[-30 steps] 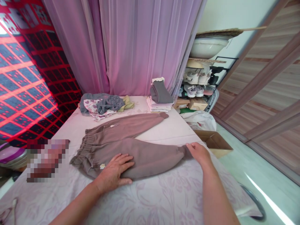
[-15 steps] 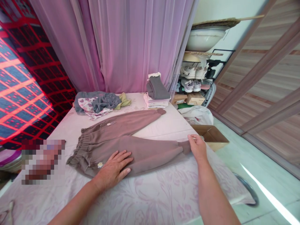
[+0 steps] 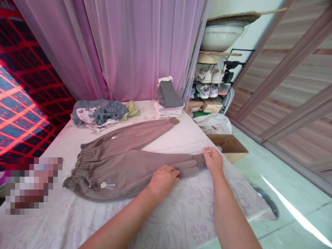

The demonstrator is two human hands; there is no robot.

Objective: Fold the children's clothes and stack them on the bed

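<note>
A pair of brown sweatpants [image 3: 109,166] lies spread on the bed, its gathered waistband on the left and its legs reaching right. Small flower trims sit near the pockets. My right hand [image 3: 213,159] pinches the cuff of the nearer leg at the bed's right side. On that same leg, about midway between knee and cuff, rests my left hand [image 3: 165,179], palm down with fingers slightly bent and not gripping. The undersides of its fingers are hidden.
Behind the pants, a rumpled clothes pile [image 3: 101,114] lies at left and a folded stack [image 3: 169,100] at right. Past the bed's right edge stand an open cardboard box [image 3: 230,147] and a shoe rack [image 3: 212,81]. A purple curtain [image 3: 135,52] hangs at the back.
My left hand has slid right along the near leg from the thigh toward the cuff, its fingers drawing closer together. My right hand still holds the cuff. The view has shifted slightly.
</note>
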